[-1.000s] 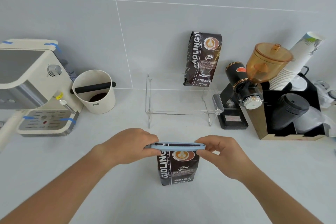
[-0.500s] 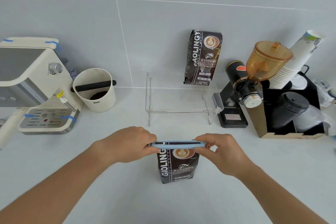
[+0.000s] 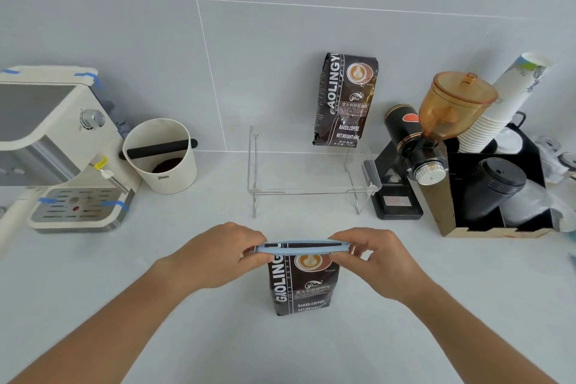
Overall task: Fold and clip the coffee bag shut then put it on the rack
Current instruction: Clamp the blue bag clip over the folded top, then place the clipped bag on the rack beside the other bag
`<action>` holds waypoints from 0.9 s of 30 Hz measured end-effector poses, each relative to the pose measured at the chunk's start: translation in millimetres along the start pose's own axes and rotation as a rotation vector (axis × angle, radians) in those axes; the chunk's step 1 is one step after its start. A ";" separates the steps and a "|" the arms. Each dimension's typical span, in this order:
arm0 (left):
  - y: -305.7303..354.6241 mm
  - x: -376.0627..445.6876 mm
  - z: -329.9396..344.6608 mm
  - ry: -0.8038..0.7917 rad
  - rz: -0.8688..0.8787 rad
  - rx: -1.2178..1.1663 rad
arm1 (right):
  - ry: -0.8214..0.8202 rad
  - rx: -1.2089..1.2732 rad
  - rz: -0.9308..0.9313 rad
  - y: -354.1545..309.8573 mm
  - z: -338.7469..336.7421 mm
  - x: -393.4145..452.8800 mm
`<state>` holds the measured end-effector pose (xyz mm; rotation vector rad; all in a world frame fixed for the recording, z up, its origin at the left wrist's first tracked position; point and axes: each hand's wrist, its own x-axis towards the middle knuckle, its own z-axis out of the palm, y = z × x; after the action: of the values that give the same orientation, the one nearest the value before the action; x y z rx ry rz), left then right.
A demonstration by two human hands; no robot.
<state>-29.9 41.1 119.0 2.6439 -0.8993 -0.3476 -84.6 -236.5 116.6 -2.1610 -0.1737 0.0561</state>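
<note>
A dark brown coffee bag (image 3: 301, 285) stands upright on the white counter in front of me. A long light-blue sealing clip (image 3: 300, 247) lies across its folded top. My left hand (image 3: 218, 256) pinches the clip's left end and my right hand (image 3: 378, 259) pinches its right end. Behind, a clear acrylic rack (image 3: 311, 187) stands against the wall, with a second identical coffee bag (image 3: 346, 100) upright on its right rear part.
An espresso machine (image 3: 53, 146) and a white knock box (image 3: 160, 154) stand at the left. A black grinder with amber hopper (image 3: 430, 134), a stack of paper cups (image 3: 505, 103) and a black organiser box (image 3: 498, 190) crowd the right.
Both hands keep their hold on the clip ends over the bag. The view has shifted only slightly; the right fingers have spread a little.
</note>
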 end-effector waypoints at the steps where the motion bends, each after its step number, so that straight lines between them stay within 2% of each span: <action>1: -0.1 -1.8 3.5 0.029 -0.025 -0.100 | 0.012 0.032 0.007 1.4 1.6 -0.1; 7: 13.1 -8.2 41.7 0.205 -0.284 -0.927 | 0.024 0.165 0.178 31.1 20.6 -3.4; 10: 17.9 -8.5 70.8 0.278 -0.365 -1.188 | -0.013 0.263 0.249 47.6 35.0 -9.8; 15: 27.1 -14.7 110.6 0.384 -0.438 -1.303 | 0.014 0.362 0.286 62.2 54.7 -19.0; 27: 31.2 -14.3 135.9 0.439 -0.475 -1.260 | 0.130 0.388 0.327 57.4 71.8 -20.1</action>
<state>-102.6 -4.0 7.9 1.5675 0.1478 -0.2761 -106.1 -212.3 28.3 -1.7786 0.2497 0.1252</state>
